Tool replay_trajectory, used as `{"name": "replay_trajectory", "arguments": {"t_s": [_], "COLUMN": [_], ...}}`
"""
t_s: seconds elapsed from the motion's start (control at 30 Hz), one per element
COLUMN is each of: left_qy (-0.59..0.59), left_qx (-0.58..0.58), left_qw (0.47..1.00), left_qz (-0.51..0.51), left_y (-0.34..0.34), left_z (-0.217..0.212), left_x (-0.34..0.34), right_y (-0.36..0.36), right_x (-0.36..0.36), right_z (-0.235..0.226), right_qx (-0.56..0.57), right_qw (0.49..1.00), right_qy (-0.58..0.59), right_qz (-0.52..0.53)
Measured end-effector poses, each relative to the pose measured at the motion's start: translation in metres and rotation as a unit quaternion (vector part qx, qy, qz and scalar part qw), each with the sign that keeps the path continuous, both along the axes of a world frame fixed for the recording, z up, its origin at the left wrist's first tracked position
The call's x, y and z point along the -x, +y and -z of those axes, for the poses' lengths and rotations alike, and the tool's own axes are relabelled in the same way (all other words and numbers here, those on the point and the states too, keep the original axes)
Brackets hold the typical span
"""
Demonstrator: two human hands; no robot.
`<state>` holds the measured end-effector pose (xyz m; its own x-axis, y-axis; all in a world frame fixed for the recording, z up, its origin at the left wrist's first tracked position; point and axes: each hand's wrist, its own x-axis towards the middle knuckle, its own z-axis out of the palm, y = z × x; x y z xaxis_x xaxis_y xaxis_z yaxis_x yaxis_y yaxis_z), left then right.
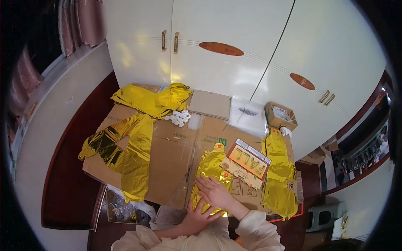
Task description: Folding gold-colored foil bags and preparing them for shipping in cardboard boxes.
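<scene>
A flat gold foil balloon (211, 165) lies on the cardboard sheet (171, 146) in front of me. My right hand (215, 191) presses flat on its lower part. My left hand (196, 216) rests against the balloon's near edge, fingers spread, just under the right hand. A printed balloon package (248, 162) with a picture of gold letters lies tilted right beside the balloon.
More gold foil balloons lie at the left (125, 152), at the back (153, 99) and at the right (278, 178). A pile of small white discs (179, 117), a clear plastic bag (248, 112) and a small open carton (279, 115) sit near white wardrobe doors (217, 54).
</scene>
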<state>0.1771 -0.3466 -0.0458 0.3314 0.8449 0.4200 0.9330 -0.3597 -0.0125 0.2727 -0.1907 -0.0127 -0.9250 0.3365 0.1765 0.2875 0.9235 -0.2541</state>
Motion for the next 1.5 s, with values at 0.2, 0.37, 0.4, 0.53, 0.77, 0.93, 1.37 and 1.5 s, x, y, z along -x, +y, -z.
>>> {"name": "replay_trajectory", "arguments": {"t_s": [0.2, 0.37, 0.4, 0.53, 0.77, 0.93, 1.37, 1.5], "left_qy": [0.013, 0.012, 0.009, 0.007, -0.010, 0.005, -0.008, -0.006], "left_qx": [0.000, 0.014, 0.012, 0.010, 0.051, 0.081, 0.056, 0.070], "left_qw": [1.000, 1.000, 1.000, 1.000, 0.998, 0.997, 0.998, 0.997], "left_qz": [0.006, 0.011, 0.010, 0.007, 0.021, 0.019, 0.018, 0.019], "left_y": [0.000, 0.000, 0.000, 0.000, 0.000, -0.002, -0.001, -0.001], "left_z": [0.001, 0.001, 0.001, -0.001, -0.015, -0.021, -0.011, -0.011], "left_x": [0.002, 0.003, 0.003, 0.002, 0.003, 0.003, 0.002, 0.002], "right_y": [0.023, 0.032, 0.035, 0.049, 0.082, 0.089, -0.038, -0.014], "right_x": [0.015, 0.020, 0.021, 0.025, 0.021, -0.003, -0.088, -0.083], "right_z": [0.008, 0.002, 0.001, 0.002, 0.006, -0.019, 0.007, 0.010], "right_qx": [-0.045, -0.061, -0.067, -0.060, -0.115, -0.151, -0.013, -0.024], "right_qw": [0.999, 0.998, 0.997, 0.997, 0.980, 0.963, 0.989, 0.987], "right_qy": [0.017, 0.012, 0.012, 0.041, 0.145, 0.181, 0.049, 0.049], "right_qz": [0.021, 0.027, 0.028, 0.035, 0.077, 0.127, 0.137, 0.153]}}
